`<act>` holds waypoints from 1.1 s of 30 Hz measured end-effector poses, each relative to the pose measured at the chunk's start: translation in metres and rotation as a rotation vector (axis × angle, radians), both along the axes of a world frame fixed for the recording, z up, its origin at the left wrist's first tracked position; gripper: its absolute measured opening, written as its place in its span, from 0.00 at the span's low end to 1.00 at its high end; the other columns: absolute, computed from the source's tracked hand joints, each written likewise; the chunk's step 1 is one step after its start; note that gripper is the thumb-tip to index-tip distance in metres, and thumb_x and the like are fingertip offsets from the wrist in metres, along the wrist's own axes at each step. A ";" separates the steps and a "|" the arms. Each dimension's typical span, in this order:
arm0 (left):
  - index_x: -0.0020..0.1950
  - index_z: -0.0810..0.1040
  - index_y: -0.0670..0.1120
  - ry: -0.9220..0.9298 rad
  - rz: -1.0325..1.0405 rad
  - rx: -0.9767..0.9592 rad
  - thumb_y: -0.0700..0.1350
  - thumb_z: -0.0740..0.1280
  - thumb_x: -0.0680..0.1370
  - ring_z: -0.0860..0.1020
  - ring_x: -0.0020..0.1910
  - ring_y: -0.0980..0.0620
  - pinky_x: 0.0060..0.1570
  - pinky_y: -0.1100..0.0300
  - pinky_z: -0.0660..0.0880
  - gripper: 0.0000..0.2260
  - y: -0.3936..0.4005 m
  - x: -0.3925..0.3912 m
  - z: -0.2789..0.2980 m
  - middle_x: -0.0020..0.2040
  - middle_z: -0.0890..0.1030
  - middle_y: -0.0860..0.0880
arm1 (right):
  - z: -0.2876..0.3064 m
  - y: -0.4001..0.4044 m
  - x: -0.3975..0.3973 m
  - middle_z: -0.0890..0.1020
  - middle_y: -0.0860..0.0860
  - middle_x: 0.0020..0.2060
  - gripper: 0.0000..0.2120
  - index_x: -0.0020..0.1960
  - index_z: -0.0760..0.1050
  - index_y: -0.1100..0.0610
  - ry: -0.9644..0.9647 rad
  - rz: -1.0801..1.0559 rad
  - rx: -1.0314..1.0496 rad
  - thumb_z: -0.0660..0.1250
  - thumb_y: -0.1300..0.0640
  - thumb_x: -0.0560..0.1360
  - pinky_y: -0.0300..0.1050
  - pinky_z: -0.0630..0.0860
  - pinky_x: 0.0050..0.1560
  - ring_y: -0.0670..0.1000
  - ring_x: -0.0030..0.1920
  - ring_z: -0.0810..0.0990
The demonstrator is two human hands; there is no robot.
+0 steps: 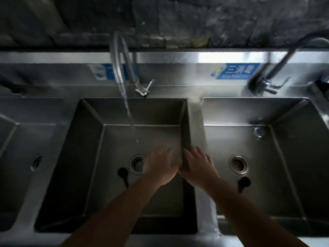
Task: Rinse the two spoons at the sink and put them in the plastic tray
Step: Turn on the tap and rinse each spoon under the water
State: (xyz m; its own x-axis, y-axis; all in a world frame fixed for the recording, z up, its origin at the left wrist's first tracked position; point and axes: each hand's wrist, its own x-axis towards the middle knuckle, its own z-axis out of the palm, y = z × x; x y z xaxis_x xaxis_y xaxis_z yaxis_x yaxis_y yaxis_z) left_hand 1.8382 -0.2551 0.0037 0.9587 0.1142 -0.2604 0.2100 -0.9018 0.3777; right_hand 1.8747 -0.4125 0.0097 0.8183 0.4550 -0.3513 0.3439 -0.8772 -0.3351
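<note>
My left hand [160, 166] and my right hand [199, 164] meet over the right part of the middle sink basin [89, 148], backs up, fingers spread, touching at the thumbs. Both are blurred by motion. No spoon shows in or under either hand, and no plastic tray is in view. Water [129, 113] runs from the curved tap [121, 68] and lands on the basin floor just beyond my left fingers. My right hand lies partly over the divider [195, 122] between the middle and right basins.
The steel unit has three basins: a left one [26, 148], the middle one and a right one [276, 157]. Each has a round drain [137, 164]; black stoppers [122, 172] lie beside two. A second tap [267, 82] stands at the back right. A dark stone wall rises behind.
</note>
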 end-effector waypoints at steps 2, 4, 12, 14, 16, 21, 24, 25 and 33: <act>0.63 0.68 0.55 0.046 0.092 -0.040 0.60 0.57 0.73 0.74 0.62 0.46 0.56 0.47 0.75 0.20 0.031 -0.015 -0.009 0.64 0.76 0.49 | -0.009 0.033 -0.007 0.54 0.54 0.81 0.36 0.79 0.52 0.49 0.059 0.061 -0.027 0.55 0.34 0.77 0.62 0.53 0.76 0.57 0.80 0.48; 0.63 0.69 0.54 0.104 0.176 -0.080 0.63 0.56 0.72 0.74 0.62 0.44 0.55 0.46 0.74 0.23 0.060 -0.028 -0.018 0.63 0.76 0.48 | -0.020 0.065 -0.012 0.56 0.55 0.80 0.36 0.79 0.53 0.51 0.113 0.107 -0.051 0.57 0.36 0.77 0.60 0.56 0.76 0.56 0.80 0.51; 0.65 0.69 0.52 0.218 0.262 -0.154 0.58 0.60 0.71 0.75 0.62 0.45 0.58 0.46 0.74 0.23 0.145 -0.075 -0.078 0.62 0.76 0.48 | -0.085 0.164 -0.032 0.70 0.53 0.72 0.31 0.74 0.62 0.52 0.251 0.157 -0.069 0.63 0.42 0.75 0.58 0.69 0.68 0.58 0.71 0.69; 0.65 0.70 0.51 0.290 0.278 -0.181 0.58 0.58 0.72 0.75 0.60 0.46 0.56 0.46 0.75 0.23 0.159 -0.085 -0.099 0.61 0.76 0.48 | -0.108 0.180 -0.036 0.70 0.53 0.72 0.32 0.73 0.62 0.53 0.293 0.135 -0.065 0.67 0.43 0.74 0.56 0.71 0.66 0.58 0.70 0.71; 0.63 0.71 0.49 0.371 0.316 -0.201 0.58 0.59 0.74 0.75 0.58 0.45 0.55 0.46 0.76 0.21 0.171 -0.095 -0.125 0.60 0.76 0.47 | -0.134 0.192 -0.042 0.66 0.54 0.75 0.36 0.76 0.60 0.55 0.325 0.144 -0.104 0.68 0.45 0.73 0.55 0.69 0.69 0.58 0.72 0.69; 0.60 0.76 0.44 0.521 0.591 -0.436 0.53 0.65 0.75 0.77 0.59 0.42 0.55 0.53 0.74 0.18 0.190 -0.107 -0.189 0.61 0.78 0.41 | -0.194 0.223 -0.066 0.77 0.56 0.60 0.17 0.63 0.72 0.56 0.434 0.122 -0.182 0.64 0.52 0.76 0.52 0.76 0.56 0.59 0.59 0.79; 0.64 0.76 0.43 0.581 0.750 -0.534 0.51 0.66 0.75 0.77 0.61 0.43 0.57 0.56 0.72 0.20 0.202 -0.101 -0.220 0.63 0.79 0.40 | -0.223 0.238 -0.079 0.82 0.58 0.47 0.08 0.51 0.75 0.56 0.443 0.119 -0.142 0.61 0.55 0.76 0.52 0.79 0.47 0.62 0.48 0.82; 0.63 0.77 0.43 0.592 0.758 -0.538 0.51 0.66 0.75 0.77 0.61 0.43 0.57 0.56 0.72 0.19 0.205 -0.099 -0.229 0.62 0.80 0.40 | -0.230 0.241 -0.083 0.82 0.59 0.47 0.08 0.51 0.75 0.57 0.470 0.087 -0.126 0.61 0.55 0.75 0.50 0.78 0.46 0.62 0.48 0.82; 0.49 0.82 0.44 0.525 0.773 -0.550 0.47 0.70 0.74 0.81 0.52 0.44 0.47 0.60 0.71 0.08 0.202 -0.091 -0.262 0.51 0.84 0.42 | -0.263 0.257 -0.099 0.83 0.59 0.50 0.11 0.57 0.76 0.58 0.504 -0.113 -0.025 0.62 0.57 0.77 0.47 0.72 0.45 0.61 0.52 0.81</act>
